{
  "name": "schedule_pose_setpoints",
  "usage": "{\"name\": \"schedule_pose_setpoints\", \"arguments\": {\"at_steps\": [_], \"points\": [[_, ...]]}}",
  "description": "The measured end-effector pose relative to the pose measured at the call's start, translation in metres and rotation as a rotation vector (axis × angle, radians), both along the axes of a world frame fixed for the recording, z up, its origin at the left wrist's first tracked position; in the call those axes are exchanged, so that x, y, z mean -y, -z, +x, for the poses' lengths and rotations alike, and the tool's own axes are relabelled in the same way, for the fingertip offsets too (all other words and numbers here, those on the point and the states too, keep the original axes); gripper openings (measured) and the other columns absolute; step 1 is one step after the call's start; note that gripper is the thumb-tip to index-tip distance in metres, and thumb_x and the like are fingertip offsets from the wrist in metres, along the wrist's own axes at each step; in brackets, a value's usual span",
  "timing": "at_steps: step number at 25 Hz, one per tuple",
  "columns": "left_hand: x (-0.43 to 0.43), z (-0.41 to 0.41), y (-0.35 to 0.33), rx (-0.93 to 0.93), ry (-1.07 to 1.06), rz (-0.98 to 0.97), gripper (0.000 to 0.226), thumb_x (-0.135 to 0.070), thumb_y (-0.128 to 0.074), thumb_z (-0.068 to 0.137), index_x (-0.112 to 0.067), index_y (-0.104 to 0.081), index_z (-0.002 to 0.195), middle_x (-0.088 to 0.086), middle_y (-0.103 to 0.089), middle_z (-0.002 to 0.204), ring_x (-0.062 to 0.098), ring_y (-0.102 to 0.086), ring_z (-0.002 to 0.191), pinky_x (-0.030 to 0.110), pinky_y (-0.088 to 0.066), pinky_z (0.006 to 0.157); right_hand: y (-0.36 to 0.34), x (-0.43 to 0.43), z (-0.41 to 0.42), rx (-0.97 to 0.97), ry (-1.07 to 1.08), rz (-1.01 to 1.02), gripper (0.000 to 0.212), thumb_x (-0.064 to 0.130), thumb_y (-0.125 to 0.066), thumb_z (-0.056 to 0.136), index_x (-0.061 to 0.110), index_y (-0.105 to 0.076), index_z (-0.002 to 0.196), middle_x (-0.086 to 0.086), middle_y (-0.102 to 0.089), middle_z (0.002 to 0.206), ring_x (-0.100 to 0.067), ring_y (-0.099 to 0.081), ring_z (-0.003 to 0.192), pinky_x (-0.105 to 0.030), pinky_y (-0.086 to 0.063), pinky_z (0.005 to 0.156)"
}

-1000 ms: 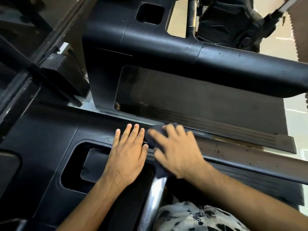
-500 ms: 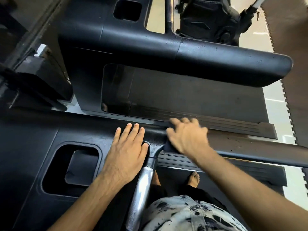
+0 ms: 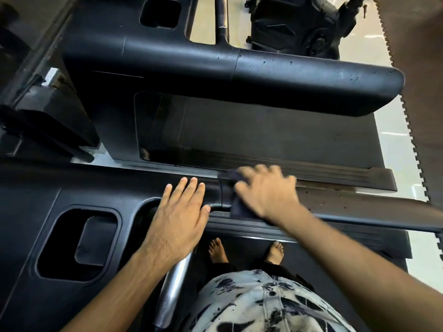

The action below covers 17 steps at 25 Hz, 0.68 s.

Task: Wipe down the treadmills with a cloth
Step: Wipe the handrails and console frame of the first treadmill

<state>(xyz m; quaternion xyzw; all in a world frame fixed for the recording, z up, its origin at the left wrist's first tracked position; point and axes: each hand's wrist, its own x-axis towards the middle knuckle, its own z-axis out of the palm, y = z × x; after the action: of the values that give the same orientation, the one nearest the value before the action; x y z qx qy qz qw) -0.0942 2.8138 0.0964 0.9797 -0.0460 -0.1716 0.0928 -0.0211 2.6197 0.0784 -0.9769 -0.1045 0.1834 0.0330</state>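
Pale floor shows at the right between two black treadmills; a brown mat with a toothed edge lies beyond.

Cloth: dark, bunched, on the near treadmill's side rail at the joint where the rail meets the console. A fold hangs over the rail's near edge.

Right hand: on top of the cloth, fingers bent over it, holding it against the rail. Motion blur hides the exact finger placement.

Left hand: released, flat, fingers straight and together, resting on the console just beside the cloth. It holds nothing. A cup recess sits to its left; a silver bar runs down below it.

Bare feet stand on the near belt.

Progress (judgement): early to middle. The rail right of the cloth looks brownish and speckled, so most of its length seems unwiped. Whether the console is clean cannot be told. The neighbouring treadmill's handrail carries visible specks; it and its belt appear to be still to do.
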Motion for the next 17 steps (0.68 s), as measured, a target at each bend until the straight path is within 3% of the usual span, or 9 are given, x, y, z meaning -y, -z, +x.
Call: {"name": "schedule_pose_setpoints", "arguments": {"at_steps": [2,6,9,10,13,14,17], "points": [[0.002,-0.001,-0.001,-0.026,0.009,-0.003,0.058,-0.045,-0.016,0.103,-0.021,-0.010,0.155,-0.003,-0.006,0.163,0.012,0.003,0.150,0.037,0.005,0.122,0.003,0.008,0.012,-0.093,0.168,-0.071,0.050,0.055,-0.023,0.096,0.035,-0.051,0.132,0.000,-0.055,0.130,-0.031,-0.047,0.121,-0.056,-0.042,0.093],[0.017,0.007,-0.003,-0.034,0.050,-0.008,0.058,-0.044,-0.019,0.103,-0.021,-0.011,0.155,-0.004,-0.008,0.163,0.011,0.002,0.150,0.037,0.002,0.122,-0.007,-0.002,-0.031,0.054,-0.124,0.097,0.049,0.051,-0.034,0.093,0.034,-0.045,0.138,-0.001,-0.052,0.129,-0.027,-0.046,0.121,-0.049,-0.045,0.088],[0.031,0.008,-0.003,-0.065,0.066,-0.031,0.057,-0.044,-0.019,0.103,-0.022,-0.011,0.155,-0.005,-0.007,0.163,0.010,0.003,0.150,0.037,0.002,0.122,-0.004,0.037,0.011,-0.103,0.206,0.034,0.045,0.051,-0.033,0.096,0.033,-0.049,0.135,-0.003,-0.052,0.132,-0.030,-0.047,0.125,-0.053,-0.044,0.096],[0.036,0.007,-0.002,-0.072,0.068,-0.025,0.059,-0.046,-0.015,0.102,-0.022,-0.011,0.155,-0.005,-0.007,0.163,0.009,0.003,0.150,0.037,0.003,0.122,-0.005,0.038,0.008,-0.097,0.222,-0.006,0.044,0.050,-0.033,0.096,0.032,-0.050,0.133,-0.003,-0.053,0.131,-0.030,-0.047,0.126,-0.052,-0.044,0.096],[0.049,0.009,-0.001,-0.046,0.072,-0.024,0.076,-0.054,0.001,0.089,-0.020,-0.017,0.154,-0.004,-0.013,0.162,0.010,-0.002,0.150,0.037,0.003,0.122,-0.006,0.019,-0.037,0.076,-0.122,0.122,0.051,0.051,-0.032,0.091,0.033,-0.047,0.136,-0.003,-0.053,0.131,-0.028,-0.044,0.132,-0.050,-0.044,0.090],[0.052,0.011,0.000,-0.046,0.071,-0.032,0.076,-0.055,0.001,0.089,-0.021,-0.018,0.154,-0.005,-0.013,0.162,0.009,-0.002,0.150,0.036,0.003,0.122,-0.007,0.030,-0.034,0.056,-0.184,0.105,0.052,0.051,-0.032,0.090,0.033,-0.046,0.137,-0.002,-0.054,0.132,-0.027,-0.045,0.131,-0.050,-0.044,0.090],[0.063,0.012,-0.001,-0.071,0.066,-0.057,0.059,-0.048,-0.015,0.101,-0.023,-0.011,0.155,-0.006,-0.006,0.163,0.007,0.005,0.149,0.034,0.006,0.122,-0.005,0.071,0.011,-0.110,0.255,-0.013,0.045,0.051,-0.032,0.096,0.029,-0.050,0.132,-0.005,-0.054,0.131,-0.031,-0.050,0.124,-0.051,-0.042,0.096]]}}
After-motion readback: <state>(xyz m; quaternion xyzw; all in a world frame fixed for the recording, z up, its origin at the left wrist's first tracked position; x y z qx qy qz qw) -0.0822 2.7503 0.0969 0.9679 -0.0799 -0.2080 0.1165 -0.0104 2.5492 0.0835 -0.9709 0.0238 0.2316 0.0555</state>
